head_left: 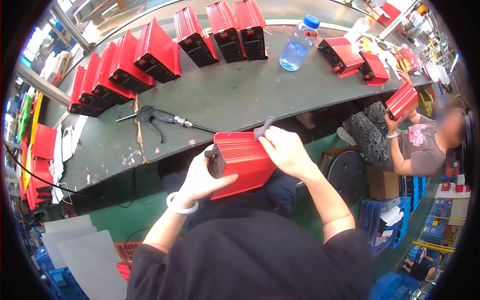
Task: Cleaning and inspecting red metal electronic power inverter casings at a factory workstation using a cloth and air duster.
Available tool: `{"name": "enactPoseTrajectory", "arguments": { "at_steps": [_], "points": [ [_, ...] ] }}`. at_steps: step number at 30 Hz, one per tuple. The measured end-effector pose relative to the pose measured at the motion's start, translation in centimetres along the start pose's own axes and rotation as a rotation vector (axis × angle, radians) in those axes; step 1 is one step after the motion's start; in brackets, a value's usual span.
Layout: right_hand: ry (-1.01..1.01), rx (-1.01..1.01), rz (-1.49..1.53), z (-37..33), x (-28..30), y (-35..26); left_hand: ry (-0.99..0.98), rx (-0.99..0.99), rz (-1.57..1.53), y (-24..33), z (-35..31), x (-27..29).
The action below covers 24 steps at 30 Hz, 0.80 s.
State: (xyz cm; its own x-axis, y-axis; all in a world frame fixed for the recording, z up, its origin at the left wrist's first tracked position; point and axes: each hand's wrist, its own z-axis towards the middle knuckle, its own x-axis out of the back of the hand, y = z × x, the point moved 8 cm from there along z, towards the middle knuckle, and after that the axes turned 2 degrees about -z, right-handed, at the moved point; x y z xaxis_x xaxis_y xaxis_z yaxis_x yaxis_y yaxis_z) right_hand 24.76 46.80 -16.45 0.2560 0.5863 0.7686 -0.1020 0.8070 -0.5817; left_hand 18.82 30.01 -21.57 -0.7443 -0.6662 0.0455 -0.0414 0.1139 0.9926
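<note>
I hold a red ribbed metal box (242, 160) with a black end panel over my lap, just below the table's edge. My left hand (202, 180) grips it from underneath near the black end, with a white bangle on that wrist. My right hand (285, 150) rests on the box's upper right side and pinches a small grey piece (263, 128) at the box's top edge.
The dark green worktable (235, 95) carries a row of several red boxes (155, 52) along its far side, a black air gun (150, 117) with hose, and a clear water bottle (298, 42). A seated co-worker (420, 145) at right holds another red box (402, 100). Blue crates (382, 220) stand below right.
</note>
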Motion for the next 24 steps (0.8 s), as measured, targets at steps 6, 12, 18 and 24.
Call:
{"name": "enactPoseTrajectory", "arguments": {
  "at_steps": [6, 12, 18, 24],
  "points": [
    [-0.025, 0.178, 0.196, 2.0, -1.9, -5.6, -0.058, -0.011, 0.247, 0.1, 0.2, -1.7],
    [-0.249, 0.267, 0.285, 1.6, 0.0, -2.4, -0.02, -0.07, 0.128, 1.8, -0.3, -0.6],
    [-0.055, -0.405, 0.183, -3.1, 3.3, 13.8, 0.003, -0.128, 0.141, 3.4, -0.6, 1.7],
    [0.445, -0.459, 1.161, -3.1, 3.7, 9.7, -0.003, -0.144, 0.186, 3.5, -0.6, 1.2]
  ]
}}
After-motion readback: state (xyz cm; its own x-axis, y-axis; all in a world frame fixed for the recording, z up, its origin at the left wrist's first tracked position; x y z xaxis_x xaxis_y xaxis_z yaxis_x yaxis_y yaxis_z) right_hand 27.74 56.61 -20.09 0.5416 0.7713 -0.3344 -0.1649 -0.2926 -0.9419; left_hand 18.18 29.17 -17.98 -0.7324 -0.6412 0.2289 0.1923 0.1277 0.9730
